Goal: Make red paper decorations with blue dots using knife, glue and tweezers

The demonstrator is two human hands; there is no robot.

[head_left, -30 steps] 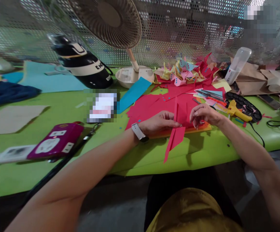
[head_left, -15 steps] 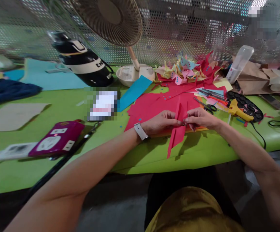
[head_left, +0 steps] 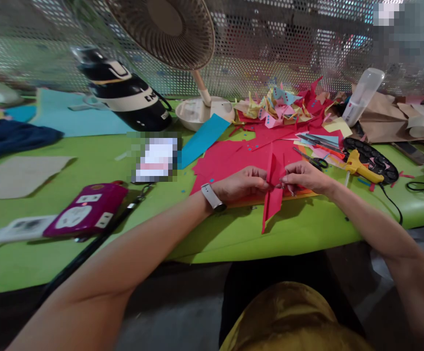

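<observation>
Hands meet over a piece of folded red paper [head_left: 273, 202] near the middle of a green tabletop [head_left: 212, 239]. The left hand [head_left: 246, 183], a pale-banded watch [head_left: 212, 196] at its wrist, has thumb and fingers closed on the paper's left side. From the right, the right hand [head_left: 303, 176] brings thumb and forefinger together at the opposite edge, apparently in a light pinch; the lower fingers curl in, and whether they touch anything cannot be told.

The paper stands tilted, its far end over a spread of red sheets [head_left: 226, 161], its slanted near end pointing toward the table's near edge. A crease runs along its length, and the step in hand looks like shaping or lining up a fold. The next move appears to call for a steady left grip while the right fingertips draw the edge even and press it flat, with care not to bend the thin near tip.

Just to the right of the sheets lie black-handled scissors [head_left: 318, 163] and, beyond them, a yellow glue gun [head_left: 362, 168], neither in a hand. On the far side rests a heap of multicoloured folded paper [head_left: 278, 108], right of a fan [head_left: 168, 27].
</observation>
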